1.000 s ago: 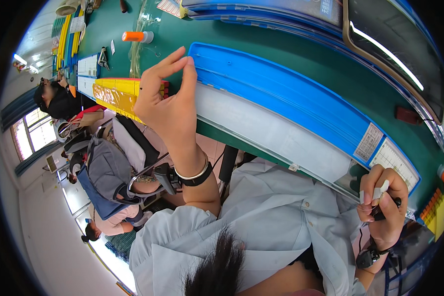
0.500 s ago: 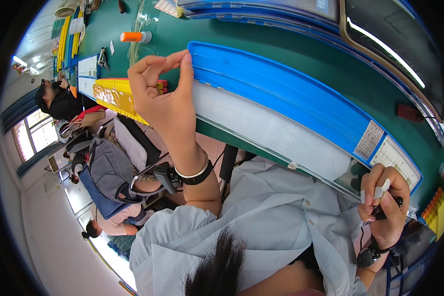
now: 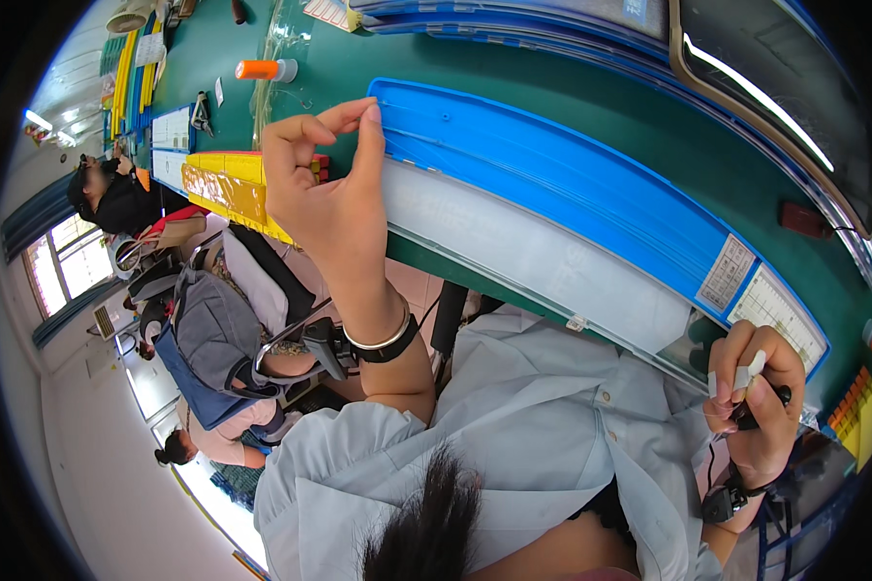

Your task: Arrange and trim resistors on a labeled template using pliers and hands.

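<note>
A long shallow case lies open in front of me, with a blue lid (image 3: 543,169) on the far side and a whitish translucent half (image 3: 513,257) nearer me. My left hand (image 3: 329,198) is closed in a pinch at the lid's left end; what its fingertips hold, if anything, is too fine to name. Thin lines run lengthwise along the lid, and I cannot tell whether one is a thread. Beside the case's right end, my right hand (image 3: 763,387) is also closed, white tape (image 3: 749,370) wrapped round its fingertips. A small black object (image 3: 746,416) shows partly behind those fingers.
Stacked blue cases (image 3: 513,24) and a dark brown-rimmed tray (image 3: 775,97) stand along the far side of the green table (image 3: 358,73). An orange-capped bottle (image 3: 259,71), small clippers (image 3: 202,114) and yellow cases (image 3: 225,189) lie left. Other people sit farther left.
My left hand has shifted very slightly to the right along with the case's left end. My right hand keeps its place and its pinch.
</note>
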{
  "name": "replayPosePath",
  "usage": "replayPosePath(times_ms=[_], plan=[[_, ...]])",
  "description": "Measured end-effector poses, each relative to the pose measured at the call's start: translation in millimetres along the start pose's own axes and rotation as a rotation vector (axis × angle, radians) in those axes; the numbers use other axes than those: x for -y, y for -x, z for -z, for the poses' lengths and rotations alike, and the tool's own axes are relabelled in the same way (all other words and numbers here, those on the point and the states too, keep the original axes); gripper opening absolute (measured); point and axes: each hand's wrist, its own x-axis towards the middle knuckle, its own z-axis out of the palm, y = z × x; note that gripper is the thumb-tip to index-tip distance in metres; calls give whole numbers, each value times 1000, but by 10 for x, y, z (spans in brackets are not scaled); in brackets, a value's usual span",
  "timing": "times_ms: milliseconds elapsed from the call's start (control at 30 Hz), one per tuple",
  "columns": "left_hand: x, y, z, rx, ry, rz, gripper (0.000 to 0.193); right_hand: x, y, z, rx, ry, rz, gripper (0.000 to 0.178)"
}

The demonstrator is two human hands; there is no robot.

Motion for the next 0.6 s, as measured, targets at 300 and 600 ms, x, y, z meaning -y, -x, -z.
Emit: replayPosePath(times_ms=[300, 600], plan=[[-70, 17, -64, 94, -277, -36, 26, 85, 25, 16, 12, 15, -65, 23], [-790, 205, -288, 454, -67, -278, 41, 474, 227, 146, -26, 892, 407, 8]])
